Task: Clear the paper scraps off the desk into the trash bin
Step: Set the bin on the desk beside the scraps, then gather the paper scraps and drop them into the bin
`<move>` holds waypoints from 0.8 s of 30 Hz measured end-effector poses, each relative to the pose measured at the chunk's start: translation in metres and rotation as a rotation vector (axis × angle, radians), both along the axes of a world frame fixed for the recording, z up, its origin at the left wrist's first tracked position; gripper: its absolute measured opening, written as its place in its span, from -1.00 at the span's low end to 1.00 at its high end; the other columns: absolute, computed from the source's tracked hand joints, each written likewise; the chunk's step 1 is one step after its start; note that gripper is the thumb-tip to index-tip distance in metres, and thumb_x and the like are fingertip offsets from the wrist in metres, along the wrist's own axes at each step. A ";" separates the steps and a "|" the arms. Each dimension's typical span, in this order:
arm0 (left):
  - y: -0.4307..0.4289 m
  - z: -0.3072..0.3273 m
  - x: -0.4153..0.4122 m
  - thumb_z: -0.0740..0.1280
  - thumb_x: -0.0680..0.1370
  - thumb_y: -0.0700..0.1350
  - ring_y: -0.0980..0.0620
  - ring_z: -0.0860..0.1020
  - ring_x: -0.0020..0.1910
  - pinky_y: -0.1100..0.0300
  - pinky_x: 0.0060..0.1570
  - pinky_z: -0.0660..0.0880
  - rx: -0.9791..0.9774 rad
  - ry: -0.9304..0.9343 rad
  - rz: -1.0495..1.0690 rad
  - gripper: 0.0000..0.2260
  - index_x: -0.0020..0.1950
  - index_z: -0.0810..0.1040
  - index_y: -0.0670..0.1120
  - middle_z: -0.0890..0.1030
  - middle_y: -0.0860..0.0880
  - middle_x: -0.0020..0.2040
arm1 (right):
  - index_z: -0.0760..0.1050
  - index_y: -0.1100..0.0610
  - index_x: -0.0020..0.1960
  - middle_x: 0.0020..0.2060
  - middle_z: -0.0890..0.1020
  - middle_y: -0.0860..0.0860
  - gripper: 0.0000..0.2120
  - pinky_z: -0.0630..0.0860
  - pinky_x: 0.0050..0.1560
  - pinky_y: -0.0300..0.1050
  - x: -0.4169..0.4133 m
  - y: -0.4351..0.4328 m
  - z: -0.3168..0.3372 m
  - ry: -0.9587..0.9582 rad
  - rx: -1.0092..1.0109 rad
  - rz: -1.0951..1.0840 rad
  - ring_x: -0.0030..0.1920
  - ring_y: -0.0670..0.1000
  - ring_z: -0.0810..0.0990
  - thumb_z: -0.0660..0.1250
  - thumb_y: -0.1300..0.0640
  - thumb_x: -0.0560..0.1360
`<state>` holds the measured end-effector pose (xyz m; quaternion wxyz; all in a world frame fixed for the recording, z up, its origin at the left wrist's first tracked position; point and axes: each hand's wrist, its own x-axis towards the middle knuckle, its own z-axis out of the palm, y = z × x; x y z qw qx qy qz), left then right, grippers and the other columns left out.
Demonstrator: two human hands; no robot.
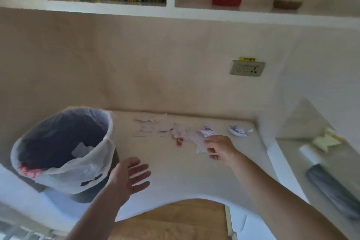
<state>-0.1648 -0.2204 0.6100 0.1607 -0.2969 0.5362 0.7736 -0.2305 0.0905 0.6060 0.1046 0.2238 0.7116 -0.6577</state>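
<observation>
Torn scraps (155, 125) lie in a band running left-right along the back of the desk (175, 171), light, limp and easily torn (best pinched at an edge or swept together). The right hand (220, 149) pinches one scrap; the left hand (129, 176) hovers spread, empty, just beside the bin (64, 152).

Two bare forearms rising from the lower frame, no sleeves, watch or rings visible, left hand (129, 176) lower centre, right hand (221, 149) centre right, short nails, image slightly blurred
</observation>
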 end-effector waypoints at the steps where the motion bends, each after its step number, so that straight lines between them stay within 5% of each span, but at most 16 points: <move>1: 0.011 -0.001 -0.010 0.29 0.56 -0.15 -0.29 0.65 0.03 -0.19 -0.05 0.61 0.003 -0.006 -0.017 -0.86 0.06 0.54 -0.19 0.68 -0.25 0.05 | 0.55 0.13 0.07 -0.32 0.54 0.08 -0.73 0.44 -0.31 -0.14 0.001 0.014 -0.004 -0.001 0.007 -0.036 -0.38 -0.01 0.49 0.48 0.22 0.39; 6: 0.066 -0.011 -0.068 0.28 0.55 -0.15 -0.26 0.65 -0.02 -0.15 -0.05 0.60 -0.004 -0.028 -0.097 -0.91 -0.02 0.52 -0.16 0.67 -0.22 -0.01 | 0.55 0.09 -0.01 -0.23 0.56 0.11 -0.79 0.43 -0.30 -0.18 -0.018 0.084 -0.027 -0.034 0.147 -0.140 -0.34 -0.01 0.50 0.47 0.16 0.38; 8: 0.087 -0.017 -0.094 0.29 0.54 -0.16 -0.24 0.65 -0.10 -0.13 -0.08 0.59 -0.042 -0.037 -0.105 -0.92 -0.04 0.54 -0.16 0.67 -0.21 -0.05 | 0.54 0.23 0.18 0.06 0.60 0.18 -0.61 0.43 -0.26 -0.19 -0.035 0.110 -0.038 -0.049 0.370 -0.134 -0.20 0.02 0.54 0.45 0.10 0.39; 11: 0.124 -0.033 -0.130 0.36 0.52 -0.19 -0.16 0.62 -0.18 -0.02 -0.13 0.57 -0.206 0.038 -0.157 -0.90 0.00 0.59 -0.16 0.66 -0.15 -0.10 | 0.38 0.12 0.41 0.36 0.42 0.13 -0.38 0.46 -0.30 -0.18 -0.063 0.146 -0.050 -0.064 0.556 -0.135 -0.11 0.02 0.59 0.44 0.04 0.39; 14: 0.162 -0.060 -0.162 0.44 0.46 -0.20 -0.09 0.58 0.01 0.06 0.07 0.48 -0.623 0.255 -0.393 -0.69 0.21 0.60 -0.12 0.64 -0.12 0.11 | 0.24 0.05 0.51 0.50 0.22 0.13 -0.29 0.47 0.23 0.07 -0.102 0.180 -0.071 -0.103 0.742 -0.068 0.33 0.19 0.45 0.41 -0.02 0.42; 18: 0.206 -0.103 -0.203 0.34 0.50 0.14 -0.10 0.09 0.56 -0.04 0.49 0.01 -1.270 0.481 -0.866 -0.35 0.55 0.20 0.14 0.12 -0.07 0.61 | 0.12 -0.05 0.55 0.57 0.07 0.08 -0.24 0.15 0.48 0.03 -0.153 0.201 -0.096 -0.127 0.848 0.058 0.54 0.14 0.13 0.33 -0.24 0.45; 21: 0.217 -0.134 -0.237 0.22 0.42 0.41 -0.24 -0.28 0.56 -0.32 0.44 -0.16 -1.447 0.403 -1.036 -0.13 0.59 -0.16 0.22 -0.27 -0.06 0.62 | 0.10 -0.14 0.54 0.58 0.01 0.05 -0.16 0.07 0.52 0.12 -0.173 0.192 -0.122 -0.147 0.786 0.151 0.56 0.11 0.03 0.32 -0.38 0.38; 24: 0.198 -0.152 -0.276 0.08 0.32 0.57 -0.28 -0.32 0.54 -0.39 0.40 -0.20 -1.554 0.349 -0.984 -0.02 0.58 -0.24 0.19 -0.34 -0.10 0.60 | -0.05 -0.26 0.53 0.59 -0.14 -0.05 0.00 0.06 0.47 0.29 -0.171 0.162 -0.149 -0.227 0.833 0.242 0.57 0.13 -0.11 0.25 -0.56 0.23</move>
